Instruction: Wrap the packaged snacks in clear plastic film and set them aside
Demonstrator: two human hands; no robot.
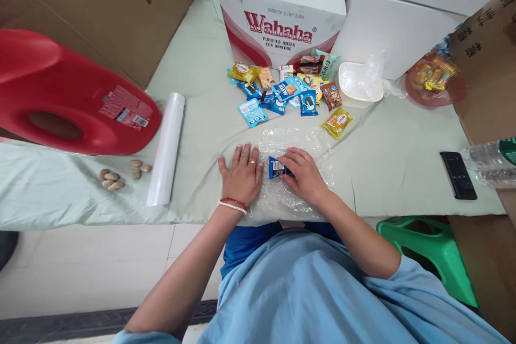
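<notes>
Light blue shirt (298, 290) fills the spot closest to me as I look over the person's work, with both bare arms reaching over the table (205, 118). The right hand (305, 172) has a narrow grip: fingers and thumb close over one end of a small blue packet (276, 167), leaving its other end poking out toward the left hand (242, 177). That left hand holds nothing that I can see; it lies palm down, fingers spread, its thumb side at the edge of the clear plastic film (278, 201). The packet sits on this film, between the two hands.

I'd judge the packet light, with a slick wrapper around something firm but crumbly, so a gentle pinch across its long sides seems safer than a hard squeeze. The film looks thin, limp and crinkly, likely to cling and ride up; flat fingers near its rim should steady it best.

Beyond the grip lies a heap of wrapped snacks (287, 90), with a yellow packet (337, 122) nearer on its right and a white tub (360, 99) behind. Well left of the grip rests a white roll (166, 150).
</notes>
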